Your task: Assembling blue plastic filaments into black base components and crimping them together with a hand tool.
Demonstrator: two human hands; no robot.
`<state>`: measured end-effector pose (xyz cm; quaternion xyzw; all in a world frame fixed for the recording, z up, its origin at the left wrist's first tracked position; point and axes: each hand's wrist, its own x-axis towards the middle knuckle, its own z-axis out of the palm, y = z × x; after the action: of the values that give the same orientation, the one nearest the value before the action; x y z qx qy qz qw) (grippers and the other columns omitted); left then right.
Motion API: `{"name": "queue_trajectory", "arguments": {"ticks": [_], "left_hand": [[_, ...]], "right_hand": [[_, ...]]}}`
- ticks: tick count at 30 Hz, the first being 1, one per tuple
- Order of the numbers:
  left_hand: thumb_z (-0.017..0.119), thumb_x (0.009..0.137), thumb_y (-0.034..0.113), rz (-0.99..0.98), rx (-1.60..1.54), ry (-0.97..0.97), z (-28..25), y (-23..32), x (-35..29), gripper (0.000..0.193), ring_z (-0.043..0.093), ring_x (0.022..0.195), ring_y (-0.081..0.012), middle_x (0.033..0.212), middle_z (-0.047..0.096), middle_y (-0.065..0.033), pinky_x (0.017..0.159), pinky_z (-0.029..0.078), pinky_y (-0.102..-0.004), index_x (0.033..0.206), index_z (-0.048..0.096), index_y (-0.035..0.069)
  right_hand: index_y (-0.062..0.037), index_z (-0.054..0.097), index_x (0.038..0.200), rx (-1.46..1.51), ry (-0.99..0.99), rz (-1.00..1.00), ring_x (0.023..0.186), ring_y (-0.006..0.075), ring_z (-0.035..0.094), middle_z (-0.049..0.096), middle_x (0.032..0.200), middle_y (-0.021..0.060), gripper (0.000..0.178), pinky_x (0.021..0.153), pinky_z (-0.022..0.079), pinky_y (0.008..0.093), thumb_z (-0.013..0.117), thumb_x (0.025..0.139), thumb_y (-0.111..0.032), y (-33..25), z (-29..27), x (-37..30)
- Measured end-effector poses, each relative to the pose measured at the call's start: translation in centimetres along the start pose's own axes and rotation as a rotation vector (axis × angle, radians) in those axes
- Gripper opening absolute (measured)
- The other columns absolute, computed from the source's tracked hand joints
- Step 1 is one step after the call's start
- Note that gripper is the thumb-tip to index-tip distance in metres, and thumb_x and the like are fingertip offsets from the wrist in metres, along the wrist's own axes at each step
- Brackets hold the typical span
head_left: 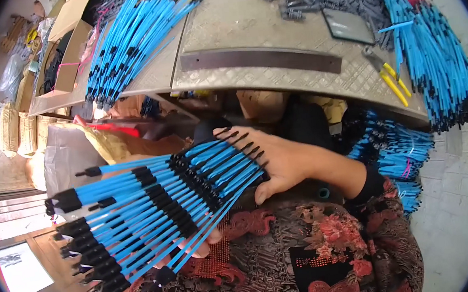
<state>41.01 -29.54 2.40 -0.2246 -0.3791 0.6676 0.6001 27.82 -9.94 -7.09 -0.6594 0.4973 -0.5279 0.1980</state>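
Blue plastic-sheathed rods with black sleeves [155,211] fan across the lap. Right hand [281,161] lies flat, fingers spread against the thin tips. Left hand [199,246] grips the bundle from beneath, mostly hidden. Embossed metal table [244,25] stands above.

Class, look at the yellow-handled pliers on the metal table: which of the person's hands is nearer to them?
Right. The right hand lies below the yellow-handled pliers, steadying the bundle of blue rods. The left hand sits lower, mostly hidden under that bundle, farther away.
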Motion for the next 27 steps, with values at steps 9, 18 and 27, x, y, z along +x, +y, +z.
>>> {"name": "queue_trajectory", "arguments": {"ticks": [9, 18, 27], "left_hand": [[0.046, 0.090, 0.034, 0.146, 0.293, 0.018, -0.4, 2.5, -1.8, 0.061, 0.033, 0.118, -0.0399, 0.132, 0.027, -0.0311, 0.083, 0.044, -0.0561, 0.133, 0.024, -0.004], [0.057, 0.085, 0.012, 0.866, 1.597, 0.183, 1.3, 2.2, -0.9, 0.036, 0.052, 0.103, -0.0288, 0.113, 0.054, -0.0200, 0.089, 0.044, -0.0403, 0.116, 0.051, -0.005], [0.062, 0.081, 0.000, 1.210, 2.121, 0.341, 3.6, 4.2, 0.7, 0.019, 0.060, 0.098, -0.0212, 0.102, 0.066, -0.0122, 0.089, 0.045, -0.0314, 0.100, 0.066, -0.002]], "right_hand": [[0.0039, 0.035, 0.133, 0.308, 0.054, -0.079, 0.132, 0.0351, 0.025, 0.029, 0.140, 0.0221, 0.079, 0.108, 0.018, 0.0440, 0.044, 0.086, -0.059, -0.2, 2.7, 0.6], [0.0007, 0.021, 0.140, 0.996, 0.165, 0.166, 0.133, 0.0260, 0.027, 0.028, 0.144, 0.0163, 0.081, 0.109, 0.019, 0.0385, 0.037, 0.088, -0.060, 2.5, 3.2, 1.9], [-0.0049, 0.020, 0.141, 1.305, 0.503, 0.213, 0.128, 0.0294, 0.037, 0.036, 0.138, 0.0178, 0.088, 0.107, 0.026, 0.0399, 0.030, 0.084, -0.070, 2.8, -0.7, 5.1]]}}
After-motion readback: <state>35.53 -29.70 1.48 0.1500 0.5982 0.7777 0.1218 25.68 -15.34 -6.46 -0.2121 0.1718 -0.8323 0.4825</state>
